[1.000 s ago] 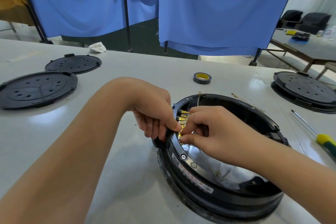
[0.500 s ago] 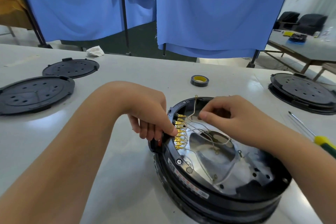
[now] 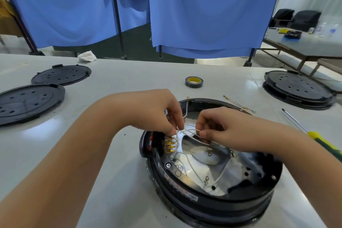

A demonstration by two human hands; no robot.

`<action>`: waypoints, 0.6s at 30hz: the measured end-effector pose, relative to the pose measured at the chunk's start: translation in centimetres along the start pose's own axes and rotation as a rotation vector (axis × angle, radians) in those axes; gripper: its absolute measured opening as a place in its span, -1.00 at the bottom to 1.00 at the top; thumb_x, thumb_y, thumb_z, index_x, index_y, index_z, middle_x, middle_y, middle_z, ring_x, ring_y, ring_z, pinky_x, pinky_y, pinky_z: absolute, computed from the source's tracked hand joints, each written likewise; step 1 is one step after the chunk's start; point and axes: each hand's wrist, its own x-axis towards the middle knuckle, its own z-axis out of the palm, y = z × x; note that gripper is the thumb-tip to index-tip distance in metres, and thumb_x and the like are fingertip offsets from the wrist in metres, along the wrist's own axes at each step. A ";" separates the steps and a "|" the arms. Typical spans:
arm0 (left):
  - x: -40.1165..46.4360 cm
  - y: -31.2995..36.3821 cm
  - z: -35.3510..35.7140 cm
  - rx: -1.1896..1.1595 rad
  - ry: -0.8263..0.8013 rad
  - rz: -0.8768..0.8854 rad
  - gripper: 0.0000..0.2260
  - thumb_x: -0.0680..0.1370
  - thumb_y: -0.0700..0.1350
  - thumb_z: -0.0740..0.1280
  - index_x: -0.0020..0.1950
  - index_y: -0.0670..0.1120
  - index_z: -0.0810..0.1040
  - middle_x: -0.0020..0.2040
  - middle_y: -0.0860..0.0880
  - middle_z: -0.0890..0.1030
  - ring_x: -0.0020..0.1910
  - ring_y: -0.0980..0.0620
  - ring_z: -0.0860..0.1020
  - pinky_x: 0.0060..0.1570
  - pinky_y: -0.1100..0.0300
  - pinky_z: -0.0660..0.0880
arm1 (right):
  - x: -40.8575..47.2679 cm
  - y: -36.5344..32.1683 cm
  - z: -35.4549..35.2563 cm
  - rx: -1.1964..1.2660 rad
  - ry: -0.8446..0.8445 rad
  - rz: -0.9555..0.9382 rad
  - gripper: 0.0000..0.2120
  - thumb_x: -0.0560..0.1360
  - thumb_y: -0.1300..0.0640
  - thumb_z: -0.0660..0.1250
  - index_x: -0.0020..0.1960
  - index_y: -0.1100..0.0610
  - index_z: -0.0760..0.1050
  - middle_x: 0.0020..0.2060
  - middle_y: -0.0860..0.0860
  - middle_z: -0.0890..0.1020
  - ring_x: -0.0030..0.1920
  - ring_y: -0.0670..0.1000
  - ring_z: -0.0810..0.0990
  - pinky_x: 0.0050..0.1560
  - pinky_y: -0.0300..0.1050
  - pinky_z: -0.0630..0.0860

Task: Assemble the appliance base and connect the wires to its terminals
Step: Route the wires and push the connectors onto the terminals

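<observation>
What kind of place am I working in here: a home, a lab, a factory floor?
Most likely a small assembly workshop. Several identical round black perforated base covers lie on the long white worktable, blue cloth partition curtains hang behind it, and a roll of black electrical tape sits ready.

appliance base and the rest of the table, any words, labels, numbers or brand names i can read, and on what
None can be read.
Label strip on the appliance base rim: red and dark print, too blurred.
Tape roll: yellow inner ring with marks, too small.
Screwdriver, black covers: no print visible.
</observation>
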 end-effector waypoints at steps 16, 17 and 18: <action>0.5 0.7 0.9 -0.048 0.027 0.077 -0.98 0.50 0.00 0.44 -0.11 0.11 0.67 -0.40 0.36 0.55 -0.38 0.37 0.49 -0.40 0.54 0.32 | -1.1 0.3 -2.7 0.204 0.067 -0.064 -0.81 0.46 0.29 0.42 -0.05 0.02 0.61 -0.22 -0.06 0.72 -0.18 -0.12 0.68 -0.09 -0.33 0.57; 0.6 0.9 1.0 -0.068 0.035 0.096 -0.97 0.51 0.00 0.44 -0.12 0.12 0.67 -0.39 0.34 0.56 -0.38 0.36 0.50 -0.40 0.53 0.33 | -1.2 0.4 -2.9 0.220 0.045 -0.072 -0.81 0.45 0.28 0.43 -0.04 0.02 0.61 -0.22 -0.06 0.72 -0.16 -0.10 0.68 -0.05 -0.29 0.58; 0.6 0.9 1.1 -0.091 0.044 0.112 -0.96 0.51 0.00 0.44 -0.14 0.13 0.67 -0.38 0.32 0.56 -0.37 0.35 0.50 -0.39 0.52 0.34 | -1.3 0.4 -3.0 0.233 0.010 -0.076 -0.81 0.44 0.27 0.44 -0.02 0.01 0.60 -0.21 -0.06 0.72 -0.14 -0.09 0.69 0.00 -0.25 0.58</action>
